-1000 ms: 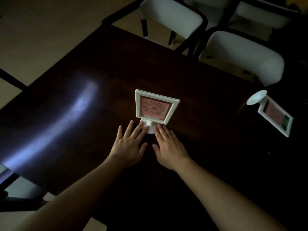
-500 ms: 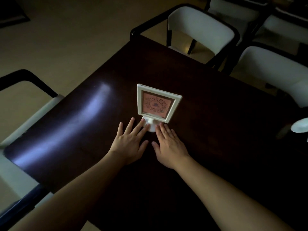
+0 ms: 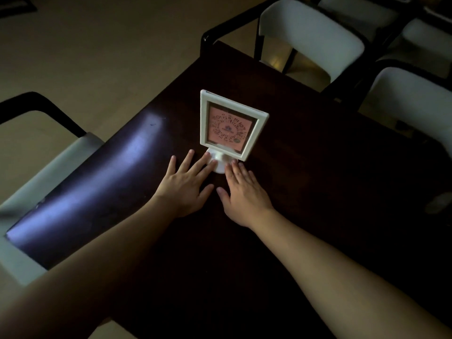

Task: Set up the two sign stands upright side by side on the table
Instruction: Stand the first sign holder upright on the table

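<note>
Sign stand (image 3: 228, 126), white-framed with a pink QR-style card, stands upright on the dark table (image 3: 305, 182), and the view has swung left since 1 second ago. Then a 2nd stand lay tipped over, well to the right of this one; now only a faint pale shape (image 3: 439, 203) at the frame's right edge may be it, too dim to tell. Left hand (image 3: 187, 183) and right hand (image 3: 244, 192) lie flat on the table just in front of the stand, as before, fingertips touching its round white base (image 3: 219, 165). Neither grip pinches anything; the fingers of both are spread. I judge 1 stand settled, so the other remains to be raised and brought beside it.
</note>
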### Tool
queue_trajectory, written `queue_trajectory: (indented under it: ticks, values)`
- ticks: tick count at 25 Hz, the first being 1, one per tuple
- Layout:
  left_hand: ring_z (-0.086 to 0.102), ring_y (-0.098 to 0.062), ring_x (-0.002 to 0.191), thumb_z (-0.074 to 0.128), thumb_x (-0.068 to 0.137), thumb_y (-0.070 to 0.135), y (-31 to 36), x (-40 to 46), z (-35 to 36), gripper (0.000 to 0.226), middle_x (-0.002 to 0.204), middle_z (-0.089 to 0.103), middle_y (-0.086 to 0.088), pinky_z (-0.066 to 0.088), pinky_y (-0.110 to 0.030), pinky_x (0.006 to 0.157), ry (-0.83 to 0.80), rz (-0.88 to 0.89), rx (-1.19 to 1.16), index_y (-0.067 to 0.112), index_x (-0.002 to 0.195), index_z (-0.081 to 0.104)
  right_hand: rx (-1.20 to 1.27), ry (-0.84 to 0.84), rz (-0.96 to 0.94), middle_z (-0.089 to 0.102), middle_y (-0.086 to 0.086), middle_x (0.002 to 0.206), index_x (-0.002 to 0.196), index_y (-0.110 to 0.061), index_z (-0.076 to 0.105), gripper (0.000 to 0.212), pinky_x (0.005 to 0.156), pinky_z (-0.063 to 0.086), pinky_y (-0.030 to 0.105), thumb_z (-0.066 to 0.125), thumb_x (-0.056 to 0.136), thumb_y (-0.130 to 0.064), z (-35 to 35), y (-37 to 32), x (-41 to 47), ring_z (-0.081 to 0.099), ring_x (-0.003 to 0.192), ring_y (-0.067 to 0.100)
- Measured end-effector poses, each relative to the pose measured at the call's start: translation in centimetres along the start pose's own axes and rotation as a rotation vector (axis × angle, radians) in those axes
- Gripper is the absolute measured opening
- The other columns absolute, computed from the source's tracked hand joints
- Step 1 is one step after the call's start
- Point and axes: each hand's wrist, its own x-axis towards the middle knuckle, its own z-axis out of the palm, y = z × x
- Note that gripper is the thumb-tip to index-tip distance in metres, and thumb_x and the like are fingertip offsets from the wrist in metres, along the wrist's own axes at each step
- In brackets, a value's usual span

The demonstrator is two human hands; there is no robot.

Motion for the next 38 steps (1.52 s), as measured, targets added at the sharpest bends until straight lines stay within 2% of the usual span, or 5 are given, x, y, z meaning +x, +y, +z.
queue_trajectory:
  ticks: [10,16,31,35,38]
  values:
    - [-0.002,-0.03,0.152,0.013,0.091,0.063,-4.2,2.3,-0.4,0.073,0.167,0.003,0.007,0.007,-0.061,0.118,0.039,-0.049,-0.02,0.033,0.157,0.003,-0.01,-0.023,0.0,-0.006,0.009,0.166,0.157,-0.012,-0.002,0.072,0.121,-0.002,0.04,0.022,0.102,-0.053,-1.4,-2.3,5.1,-0.01,0.151,0.022]
    - [-0.003,-0.032,0.151,0.019,0.089,0.052,-5.7,3.0,-0.3,0.073,0.167,0.002,0.004,0.004,-0.058,0.119,0.055,-0.09,-0.046,0.031,0.157,0.003,-0.008,-0.018,-0.014,-0.009,0.008,0.166,0.157,-0.013,-0.002,0.071,0.121,-0.002,0.04,0.025,0.102,-0.05,-1.6,-3.2,7.3,-0.01,0.151,0.022]
    - [-0.009,-0.036,0.15,0.03,0.093,0.047,-5.0,2.3,-1.0,0.073,0.167,-0.001,-0.001,0.003,-0.057,0.12,0.066,-0.15,-0.082,0.026,0.158,0.004,-0.086,-0.054,-0.065,-0.012,0.002,0.165,0.156,-0.022,-0.007,0.07,0.121,-0.001,0.044,0.023,0.101,-0.054,-2.3,-2.2,8.4,-0.01,0.151,0.022]
    - [-0.003,-0.032,0.151,0.041,0.094,0.046,-4.3,1.0,-1.5,0.073,0.166,0.01,-0.005,0.009,-0.055,0.121,0.144,-0.128,-0.178,0.022,0.157,0.013,-0.029,-0.009,-0.05,-0.006,0.003,0.166,0.155,-0.029,-0.008,0.073,0.121,0.007,0.047,0.031,0.099,-0.056,-2.8,-1.0,7.1,-0.003,0.151,0.024]
    - [0.007,-0.028,0.152,0.044,0.094,0.05,-2.7,0.1,-1.9,0.071,0.163,0.024,-0.007,0.013,-0.054,0.12,0.171,-0.118,-0.209,0.02,0.156,0.022,0.002,0.049,-0.034,0.002,0.003,0.167,0.156,-0.03,0.001,0.077,0.118,0.016,0.049,0.044,0.097,-0.053,-3.0,0.6,4.7,0.005,0.151,0.027]
